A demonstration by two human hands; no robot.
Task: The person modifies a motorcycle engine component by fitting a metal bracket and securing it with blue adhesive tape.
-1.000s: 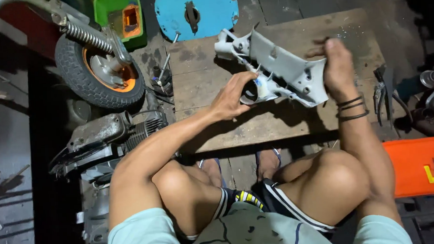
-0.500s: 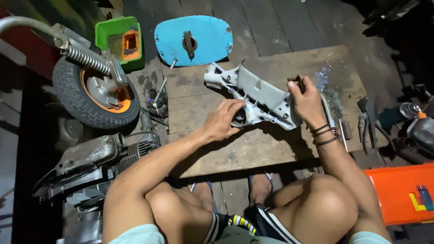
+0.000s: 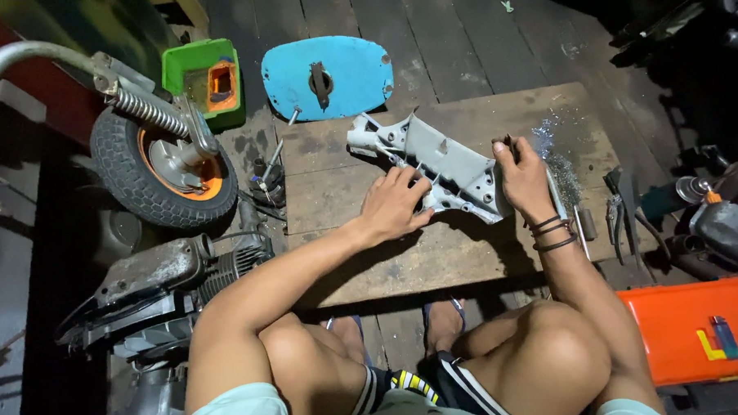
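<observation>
A grey metal casing [image 3: 453, 170] is laid on a wooden bench [image 3: 469, 253], near its middle and a little toward 12 o'clock, with its narrow end pointing to 10 o'clock. The left hand [image 3: 395, 205] is pressed against the casing's lower edge at about 8 o'clock of it, the fingers [image 3: 409, 181] curled loosely over the metal rather than closed around it. The right hand [image 3: 525, 180] is set at the casing's 3 o'clock end, its fingers folded shut on a thin dark tool [image 3: 507, 142] whose tip shows just above the knuckles; what kind of tool it is cannot be told. Dark bands [image 3: 551, 230] are worn on that wrist. A scatter of shiny metal shavings [image 3: 557, 156] is seen on the bench at 2 o'clock of the right hand. Pliers [image 3: 614, 211] are lying at the bench's 3 o'clock edge. Off the bench at 12 o'clock a blue oval cover [image 3: 328, 76] is laid on the floor, and at 10 o'clock a small wheel with an orange hub [image 3: 162, 170] is seen beside a green tub [image 3: 203, 81]
</observation>
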